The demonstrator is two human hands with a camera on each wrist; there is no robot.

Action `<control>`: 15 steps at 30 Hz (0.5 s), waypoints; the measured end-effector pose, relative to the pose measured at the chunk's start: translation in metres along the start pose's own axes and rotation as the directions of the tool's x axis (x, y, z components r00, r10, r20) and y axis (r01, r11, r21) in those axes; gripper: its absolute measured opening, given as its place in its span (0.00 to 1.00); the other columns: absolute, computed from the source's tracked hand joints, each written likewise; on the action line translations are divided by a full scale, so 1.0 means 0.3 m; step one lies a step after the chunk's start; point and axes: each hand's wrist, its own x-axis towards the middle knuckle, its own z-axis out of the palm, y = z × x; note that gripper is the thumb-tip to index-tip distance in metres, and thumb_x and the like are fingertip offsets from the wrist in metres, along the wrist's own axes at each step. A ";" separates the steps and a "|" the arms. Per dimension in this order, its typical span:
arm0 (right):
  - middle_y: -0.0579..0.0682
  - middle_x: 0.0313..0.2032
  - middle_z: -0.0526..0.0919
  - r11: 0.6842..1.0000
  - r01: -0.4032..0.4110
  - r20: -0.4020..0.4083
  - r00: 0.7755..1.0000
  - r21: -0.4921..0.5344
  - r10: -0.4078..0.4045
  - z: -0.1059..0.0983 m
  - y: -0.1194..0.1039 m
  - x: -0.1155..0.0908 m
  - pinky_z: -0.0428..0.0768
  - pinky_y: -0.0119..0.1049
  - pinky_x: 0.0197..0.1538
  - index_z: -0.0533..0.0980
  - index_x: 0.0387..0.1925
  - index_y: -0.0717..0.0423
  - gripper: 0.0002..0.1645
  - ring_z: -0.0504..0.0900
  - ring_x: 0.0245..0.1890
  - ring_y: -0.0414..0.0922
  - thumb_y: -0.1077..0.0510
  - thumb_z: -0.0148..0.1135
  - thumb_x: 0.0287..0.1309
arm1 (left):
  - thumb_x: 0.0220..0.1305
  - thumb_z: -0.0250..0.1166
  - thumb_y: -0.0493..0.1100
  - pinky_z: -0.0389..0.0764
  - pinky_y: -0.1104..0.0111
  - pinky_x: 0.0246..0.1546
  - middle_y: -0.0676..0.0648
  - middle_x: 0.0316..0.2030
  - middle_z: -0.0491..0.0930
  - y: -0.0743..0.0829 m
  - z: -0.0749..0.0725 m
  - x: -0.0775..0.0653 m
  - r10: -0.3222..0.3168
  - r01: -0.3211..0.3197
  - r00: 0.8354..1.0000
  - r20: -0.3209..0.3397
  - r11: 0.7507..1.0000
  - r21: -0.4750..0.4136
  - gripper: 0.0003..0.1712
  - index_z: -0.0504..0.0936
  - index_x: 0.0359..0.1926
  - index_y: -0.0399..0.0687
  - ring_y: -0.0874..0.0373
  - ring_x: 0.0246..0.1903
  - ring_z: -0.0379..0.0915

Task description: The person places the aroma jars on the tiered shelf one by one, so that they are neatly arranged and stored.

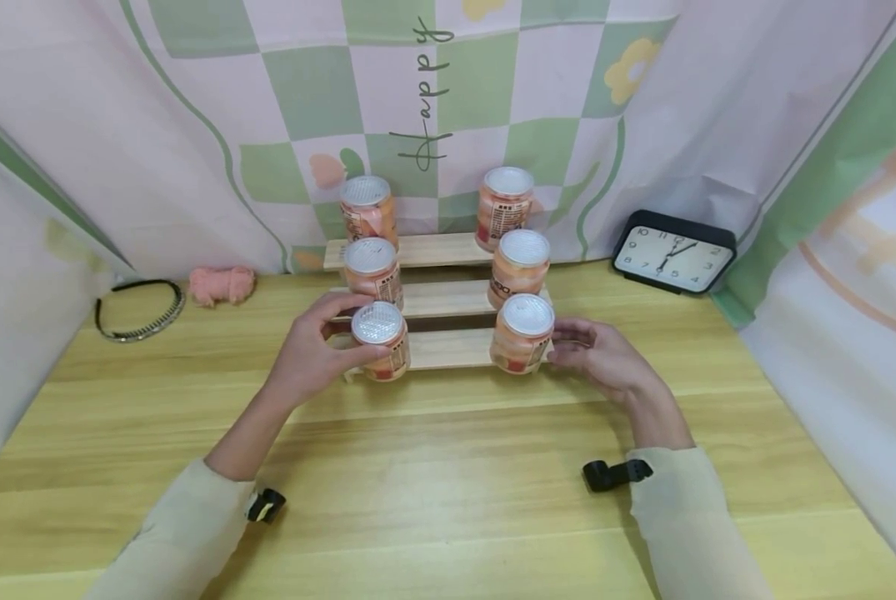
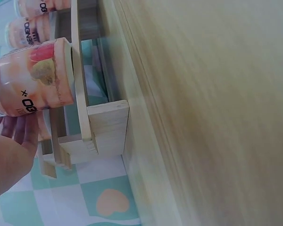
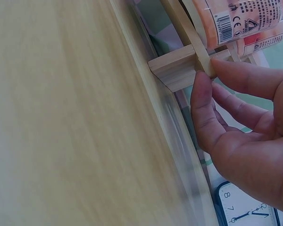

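Note:
A three-step wooden rack (image 1: 451, 348) stands at the back of the table, with peach-coloured cans with clear ridged lids standing in pairs on its steps. My left hand (image 1: 308, 350) grips the front left can (image 1: 389, 357), thumb in front and fingers behind. In the left wrist view this can (image 2: 37, 80) is upright at the end of the lowest step; whether its base fully touches the wood I cannot tell. At the rack's other end my right hand (image 1: 605, 358) is beside the front right can (image 1: 518, 346). The right wrist view shows its thumb and forefinger pinching the step's end (image 3: 205, 66).
A black-framed clock (image 1: 674, 252) stands at the back right. To the left lie a pink yarn bundle (image 1: 221, 285) and a dark headband (image 1: 143, 321). A checked curtain (image 1: 387, 92) hangs right behind the rack.

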 end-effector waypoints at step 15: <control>0.70 0.66 0.64 1.000 0.004 0.011 1.000 -0.022 -0.004 -0.007 -0.002 0.002 0.80 0.39 0.58 0.54 0.73 0.74 0.41 0.76 0.55 0.45 0.73 0.59 0.63 | 0.51 0.79 0.31 0.79 0.56 0.53 0.45 0.57 0.76 0.005 0.002 -0.007 0.018 -0.019 1.000 0.018 1.000 0.024 0.34 0.79 0.61 0.41 0.53 0.54 0.73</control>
